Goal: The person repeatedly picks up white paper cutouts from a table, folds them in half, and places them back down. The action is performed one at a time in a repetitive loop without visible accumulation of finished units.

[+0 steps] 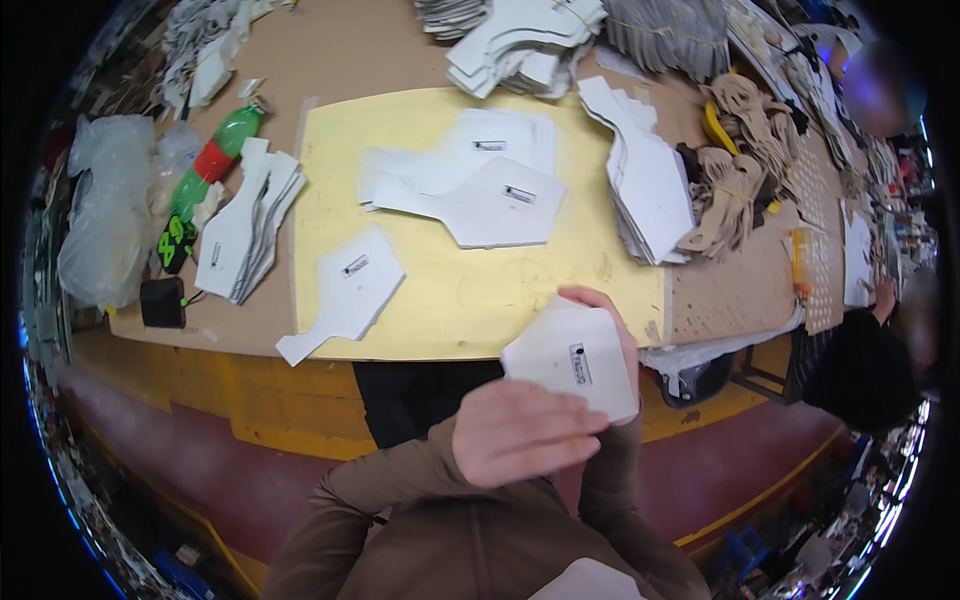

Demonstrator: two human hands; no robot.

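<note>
A white cut-out panel (572, 352) with a small dark printed label is held up just off the table's front edge. My right hand (618, 335) grips it from behind along its right side, fingertips curling over the top. Across its lower left part lies my left hand (528, 428), fingers stretched out flat and slightly blurred; whether they press on it I cannot tell. On the yellow sheet (450, 310) a single panel (358, 275) lies at the left, and overlapping panels (505, 205) lie farther back. Another white piece (592, 580) shows at the lower edge, against my body.
Stacks of white panels stand left (245, 225) and right (640, 180) of the sheet. A green bottle (238, 128), a clear plastic bag (105, 220) and a black box (163, 303) sit at left. Tan bundled pieces (725, 190) lie at right, near another person's dark sleeve (860, 370).
</note>
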